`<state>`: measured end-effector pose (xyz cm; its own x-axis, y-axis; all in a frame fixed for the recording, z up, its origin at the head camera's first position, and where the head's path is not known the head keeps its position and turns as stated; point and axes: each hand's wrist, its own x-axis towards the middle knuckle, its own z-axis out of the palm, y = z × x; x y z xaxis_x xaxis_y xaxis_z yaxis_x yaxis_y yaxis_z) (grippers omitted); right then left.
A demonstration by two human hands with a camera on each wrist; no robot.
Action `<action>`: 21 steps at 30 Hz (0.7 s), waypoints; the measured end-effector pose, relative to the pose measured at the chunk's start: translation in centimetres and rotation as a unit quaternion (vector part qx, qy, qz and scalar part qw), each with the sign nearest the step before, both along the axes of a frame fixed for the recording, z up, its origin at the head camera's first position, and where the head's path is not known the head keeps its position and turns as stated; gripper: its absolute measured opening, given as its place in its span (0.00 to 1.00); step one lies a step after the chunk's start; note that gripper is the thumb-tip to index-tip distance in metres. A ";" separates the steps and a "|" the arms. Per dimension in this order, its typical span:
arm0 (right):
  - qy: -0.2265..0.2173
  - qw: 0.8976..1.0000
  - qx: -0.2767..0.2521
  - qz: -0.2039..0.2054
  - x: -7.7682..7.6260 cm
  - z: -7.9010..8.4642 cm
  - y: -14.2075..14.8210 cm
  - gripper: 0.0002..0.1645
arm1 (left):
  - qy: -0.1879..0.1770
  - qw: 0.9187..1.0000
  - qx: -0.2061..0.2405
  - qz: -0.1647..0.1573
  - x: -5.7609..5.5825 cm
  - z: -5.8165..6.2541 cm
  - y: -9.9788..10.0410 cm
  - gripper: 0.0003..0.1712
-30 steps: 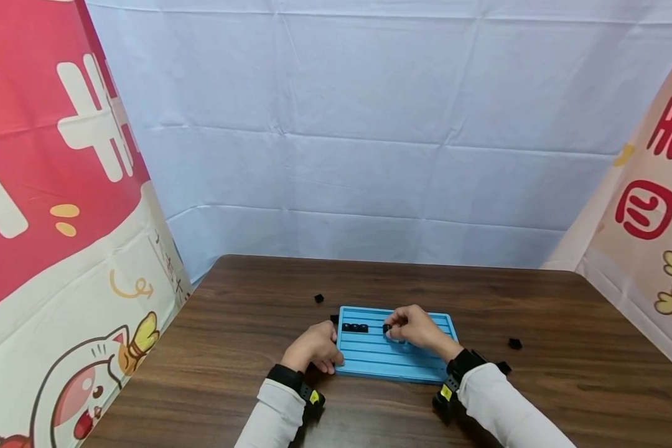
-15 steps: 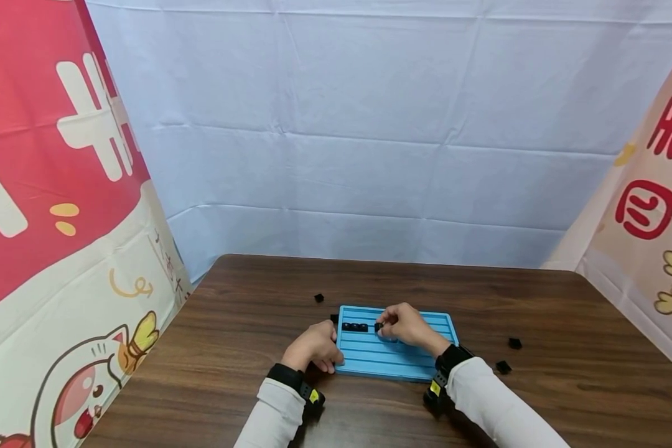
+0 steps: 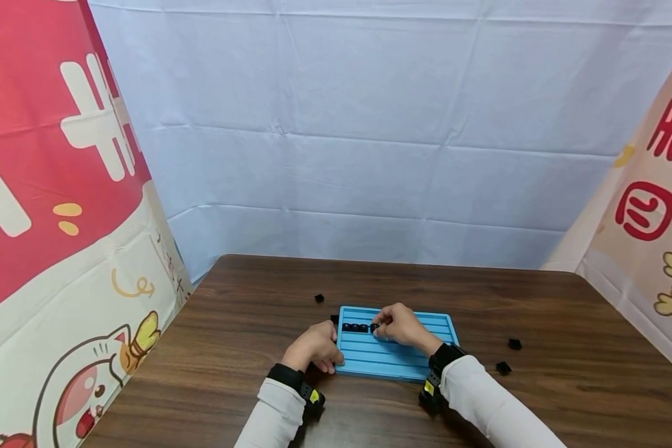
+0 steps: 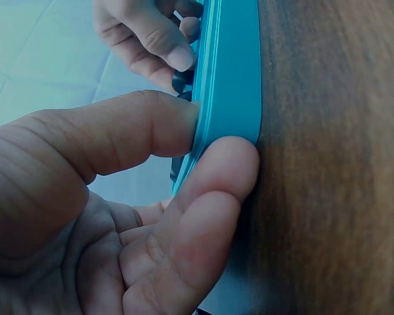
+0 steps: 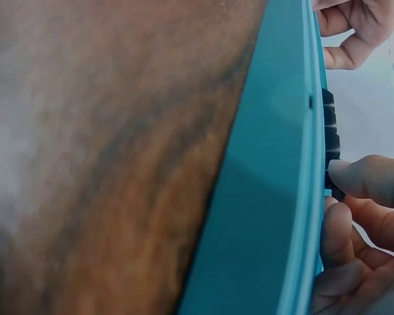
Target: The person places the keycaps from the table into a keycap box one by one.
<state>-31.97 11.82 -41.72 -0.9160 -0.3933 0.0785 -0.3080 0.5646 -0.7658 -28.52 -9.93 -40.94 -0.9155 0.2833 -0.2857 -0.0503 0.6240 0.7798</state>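
Note:
A light-blue ridged tray [image 3: 392,361] lies on the wooden table. My left hand [image 3: 315,346] holds its left edge; in the left wrist view the thumb is on the rim and fingertips touch the side wall [image 4: 235,72]. A short row of small black blocks [image 3: 355,328] sits along an upper groove at the left. With thumb and fingers, my right hand [image 3: 401,325] pinches another black block [image 3: 374,327] at the right end of that row. The right wrist view shows the black blocks [image 5: 331,125] side by side above the rim, the pinched one partly hidden by fingers.
Loose black blocks lie on the table [image 3: 257,323]: one behind the tray [image 3: 319,298], one by its upper left corner [image 3: 334,318], and two to the right, one farther [image 3: 514,343] and one nearer [image 3: 503,368]. A pale cloth [image 3: 358,155] hangs behind the table.
My right hand has slid left along the groove with the pinched block, bringing it up to the row. The left hand has stayed on the tray's edge.

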 end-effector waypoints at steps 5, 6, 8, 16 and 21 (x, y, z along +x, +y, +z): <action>0.003 1.000 0.011 -0.009 0.0 -0.1 -0.3 0.07 | 0.000 1.000 -0.001 0.000 0.0 0.1 0.0 0.18; 0.002 1.000 0.012 -0.011 -0.1 -0.1 -0.3 0.07 | -0.002 1.000 -0.001 0.000 0.0 0.1 0.0 0.18; 0.003 1.000 0.013 -0.014 -0.1 -0.2 -0.4 0.07 | -0.004 1.000 0.001 0.000 0.1 0.2 0.1 0.18; 0.002 0.999 0.026 -0.022 0.1 -0.1 -0.7 0.07 | -0.004 1.000 0.001 0.002 0.3 0.4 0.0 0.18; 0.002 0.999 0.032 -0.022 0.1 -0.1 -0.8 0.07 | -0.007 1.000 0.003 0.002 0.3 0.5 0.0 0.18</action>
